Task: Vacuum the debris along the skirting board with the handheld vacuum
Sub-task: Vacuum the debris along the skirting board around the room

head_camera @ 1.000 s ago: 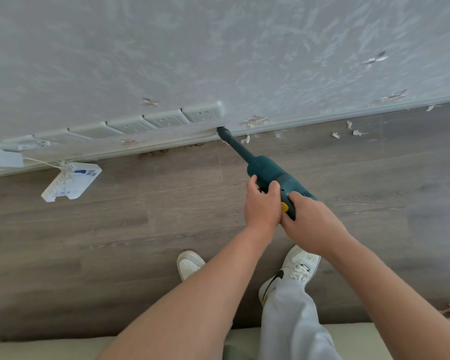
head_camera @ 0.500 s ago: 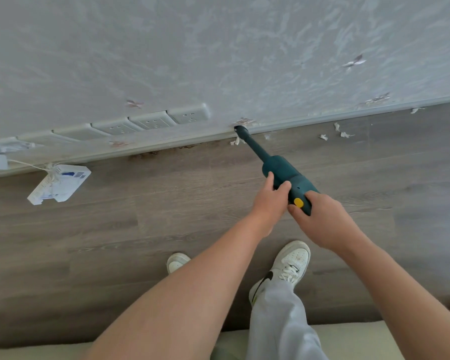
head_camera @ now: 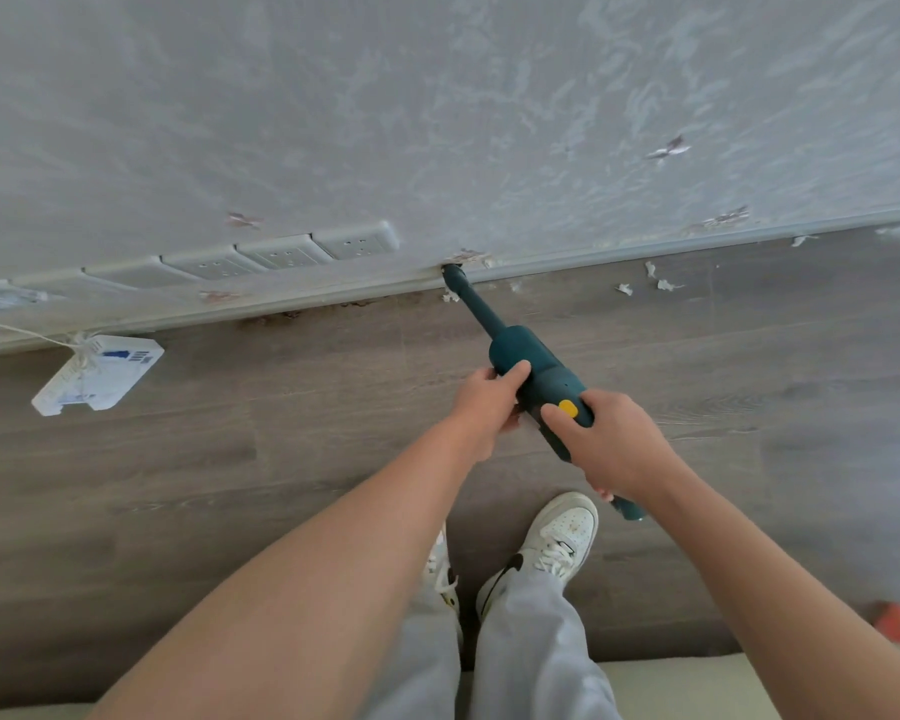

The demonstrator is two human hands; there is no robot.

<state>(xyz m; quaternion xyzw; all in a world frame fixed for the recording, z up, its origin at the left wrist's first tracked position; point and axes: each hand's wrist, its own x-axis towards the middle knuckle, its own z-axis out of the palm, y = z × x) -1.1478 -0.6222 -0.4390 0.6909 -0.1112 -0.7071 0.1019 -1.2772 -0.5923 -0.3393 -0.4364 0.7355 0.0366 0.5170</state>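
Observation:
A dark teal handheld vacuum (head_camera: 520, 356) with a yellow button points up and left, its narrow nozzle tip touching the grey skirting board (head_camera: 619, 257) at the foot of the wall. My left hand (head_camera: 487, 402) grips the vacuum's body just behind the nozzle. My right hand (head_camera: 611, 444) is wrapped round the handle, thumb beside the yellow button. White paper scraps (head_camera: 658, 283) lie on the wood floor to the right of the nozzle, one small scrap (head_camera: 449, 297) right beside the tip. More scraps (head_camera: 801, 240) sit further right along the board.
A row of wall sockets (head_camera: 281, 252) sits above the skirting to the left. A white charger with a cable and a tagged card (head_camera: 97, 376) lies on the floor at left. My white shoes (head_camera: 557, 537) stand below. A red object (head_camera: 894, 621) lies at lower right.
The nozzle has slid right along the skirting board, from below the sockets to a spot past them. Both hands moved right with it, keeping their grip.

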